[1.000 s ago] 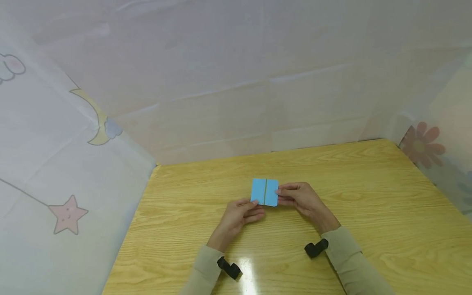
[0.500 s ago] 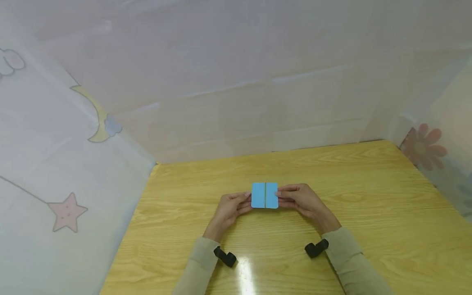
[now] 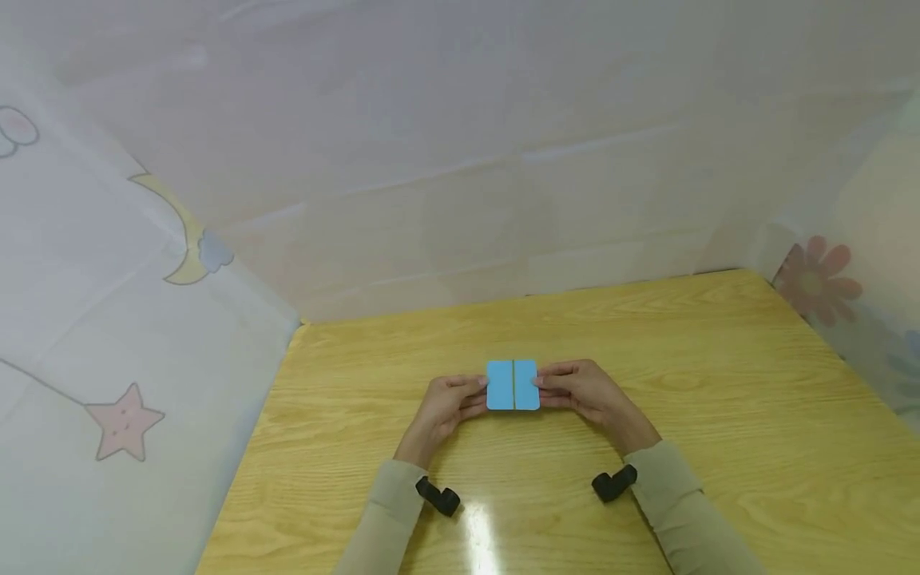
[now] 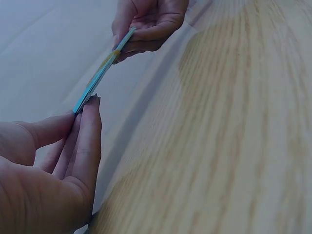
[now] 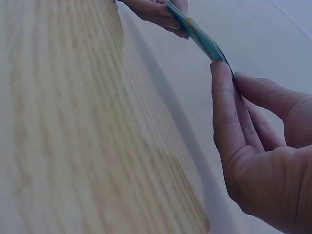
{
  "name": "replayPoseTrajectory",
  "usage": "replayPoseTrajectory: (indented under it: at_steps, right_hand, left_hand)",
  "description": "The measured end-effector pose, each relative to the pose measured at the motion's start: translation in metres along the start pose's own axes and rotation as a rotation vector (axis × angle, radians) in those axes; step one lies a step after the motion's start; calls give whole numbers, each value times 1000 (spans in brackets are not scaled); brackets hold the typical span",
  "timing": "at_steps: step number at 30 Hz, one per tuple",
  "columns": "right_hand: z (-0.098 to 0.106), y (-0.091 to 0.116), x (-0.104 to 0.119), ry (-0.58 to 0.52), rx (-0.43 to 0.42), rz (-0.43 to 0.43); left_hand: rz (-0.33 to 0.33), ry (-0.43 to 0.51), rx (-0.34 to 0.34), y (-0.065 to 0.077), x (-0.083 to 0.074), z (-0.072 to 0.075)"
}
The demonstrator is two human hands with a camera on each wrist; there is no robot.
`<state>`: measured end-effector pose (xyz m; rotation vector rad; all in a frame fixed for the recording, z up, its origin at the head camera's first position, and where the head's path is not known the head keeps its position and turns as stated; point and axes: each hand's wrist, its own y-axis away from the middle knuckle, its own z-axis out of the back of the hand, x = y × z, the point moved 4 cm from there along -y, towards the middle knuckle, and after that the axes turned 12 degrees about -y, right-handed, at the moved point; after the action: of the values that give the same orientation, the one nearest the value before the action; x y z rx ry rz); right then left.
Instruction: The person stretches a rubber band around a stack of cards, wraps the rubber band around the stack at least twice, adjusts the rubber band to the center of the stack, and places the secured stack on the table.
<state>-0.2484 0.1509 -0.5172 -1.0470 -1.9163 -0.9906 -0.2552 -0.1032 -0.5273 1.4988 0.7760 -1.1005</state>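
Observation:
A thin stack of light-blue cards (image 3: 501, 385) with rounded corners is held up above the table between both hands. A yellowish rubber band (image 3: 513, 385) runs round its middle from top to bottom. My left hand (image 3: 446, 407) pinches the left edge between thumb and fingers. At the opposite edge, my right hand (image 3: 585, 391) pinches the stack with the thumb on top and fingers beneath. Both wrist views show the stack (image 4: 97, 78) edge-on as a slim packet, with the band (image 5: 195, 31) wrapped around it.
The wood-grain table (image 3: 345, 431) spreads under both hands. A pale sheet wall (image 3: 431, 200) rises along the back edge, with printed side sheets at left and right. Each wrist wears a black strap-on device, like the one (image 3: 438, 497) on the left sleeve.
My left hand has shifted from the stack's lower left corner up to the middle of its left edge. The stack has straightened and come slightly lower in view. The right hand keeps its hold.

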Motion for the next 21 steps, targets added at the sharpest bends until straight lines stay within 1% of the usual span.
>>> replayPoseTrajectory:
  at_steps: [4, 10, 12, 16, 21]
  right_hand:
    - [-1, 0, 2, 21, 13, 3]
    - [-1, -3, 3, 46, -6, -4]
    - [-1, -3, 2, 54, -14, -10]
    - [2, -3, -2, 98, -38, -17]
    - [3, -5, -2, 161, -45, -2]
  left_hand:
    - [-3, -8, -2, -1, -1, 0]
    - [-25, -20, 0, 0, -4, 0]
    - [-34, -38, -2, 1, -4, 0]
    - [-28, -67, -4, 2, -1, -3]
    - [-47, -114, -23, 3, -1, -6]
